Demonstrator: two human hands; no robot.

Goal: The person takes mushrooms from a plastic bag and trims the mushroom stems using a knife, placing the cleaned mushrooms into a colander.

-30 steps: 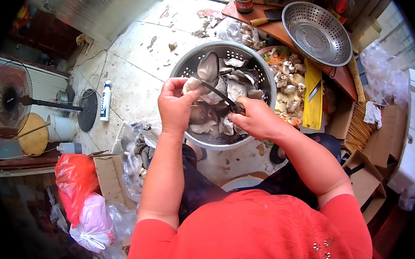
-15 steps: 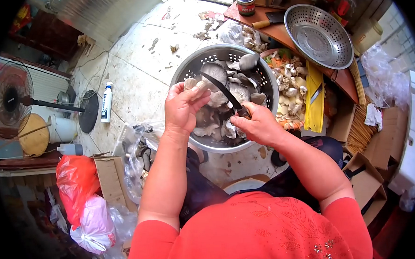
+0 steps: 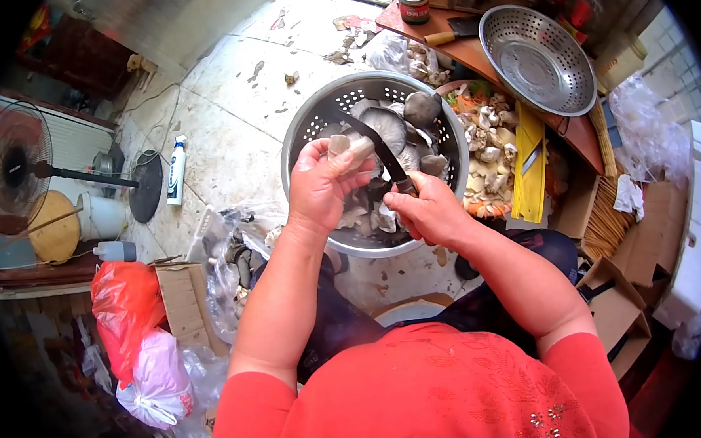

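Note:
Between the thumb and fingers of my left hand [image 3: 321, 185] is a pale mushroom piece [image 3: 355, 157], held over the colander. My right hand [image 3: 431, 207] grips the handle of a knife [image 3: 382, 150] with a dark curved blade. The blade points up and to the left, close beside the mushroom piece; whether it touches cannot be told. Below both hands stands a metal colander [image 3: 298, 130] with grey oyster mushrooms [image 3: 385, 127] in it. My fingertips partly hide the mushrooms nearest me.
Mushroom trimmings [image 3: 489, 144] are heaped right of the colander, beside a yellow strip [image 3: 528, 162]. An empty colander [image 3: 536, 62], a cleaver [image 3: 463, 27] and a jar [image 3: 414, 4] stand on the board. Left are a fan [image 3: 16, 169], a white bottle [image 3: 177, 171] and a red bag [image 3: 127, 310].
My left hand has moved slightly right with the mushroom piece, bringing it nearer the knife blade. The knife has shifted a little left and down.

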